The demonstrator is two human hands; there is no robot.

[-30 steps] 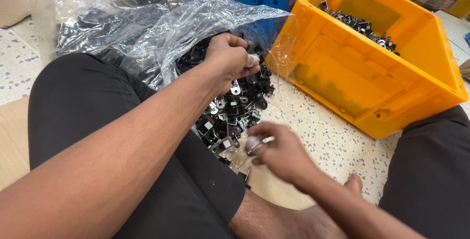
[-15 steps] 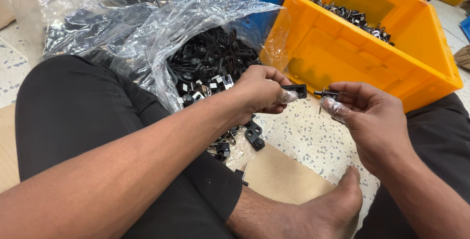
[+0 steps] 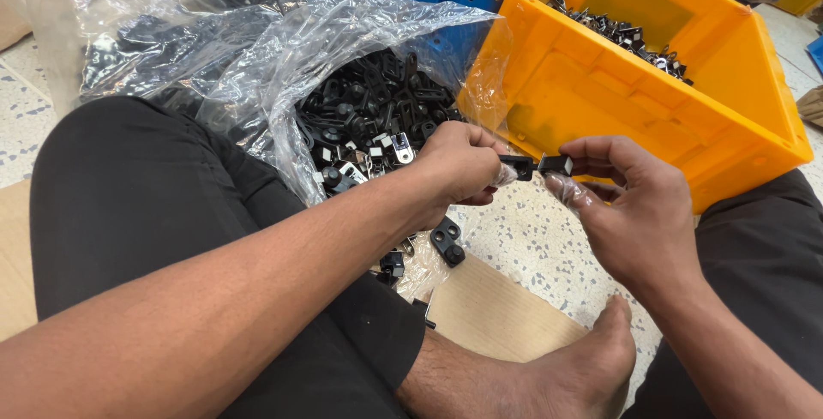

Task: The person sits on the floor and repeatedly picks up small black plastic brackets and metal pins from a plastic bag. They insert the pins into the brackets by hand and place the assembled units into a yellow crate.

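While left hand [image 3: 459,166] and right hand [image 3: 634,213] each pinch an end of the small black clip [image 3: 538,164] beside the orange bin [image 3: 729,127], best keep pieces aligned, press straight, fingertips clear of joint.

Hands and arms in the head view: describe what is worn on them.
Both forearms are bare, with no sleeves, watch or bracelet in view. The left hand and right hand wear thin clear plastic covers on some fingertips; no full gloves, no rings visible.

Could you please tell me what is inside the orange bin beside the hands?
A small heap of dark and silvery metal parts lies along the far wall of the orange bin; its near wall hides the floor just behind it.
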